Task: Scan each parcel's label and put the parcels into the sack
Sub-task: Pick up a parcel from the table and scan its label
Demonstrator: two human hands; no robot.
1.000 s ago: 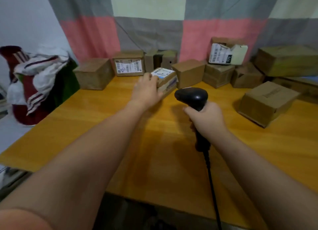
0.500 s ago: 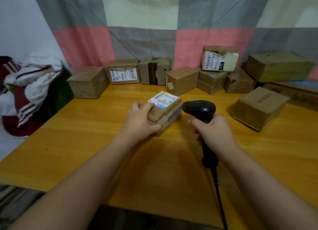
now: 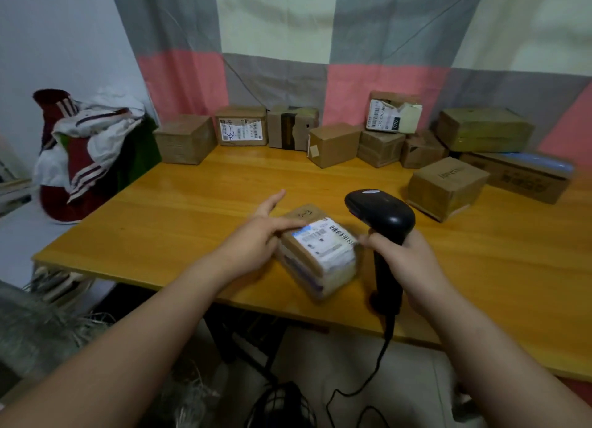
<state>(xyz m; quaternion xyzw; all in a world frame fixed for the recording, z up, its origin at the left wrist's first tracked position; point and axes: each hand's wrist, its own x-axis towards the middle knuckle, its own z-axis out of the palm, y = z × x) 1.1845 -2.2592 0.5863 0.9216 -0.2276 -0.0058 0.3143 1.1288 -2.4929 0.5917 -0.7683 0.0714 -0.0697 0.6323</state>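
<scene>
Parcel (image 3: 320,257) drawn nearer — label (image 3: 326,243) up; scanner (image 3: 381,216) beside.

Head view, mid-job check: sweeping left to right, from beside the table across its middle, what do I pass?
Red-and-white striped bundle beside the table → left hand → labelled parcel → scanner → printed brown box. The right hand overlaps the scanner, so it is left out.

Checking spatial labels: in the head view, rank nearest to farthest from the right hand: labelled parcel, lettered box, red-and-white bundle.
1. Labelled parcel, just left of the right hand gripping the scanner.
2. Lettered box, behind to the right.
3. Red-and-white bundle, far left.
</scene>
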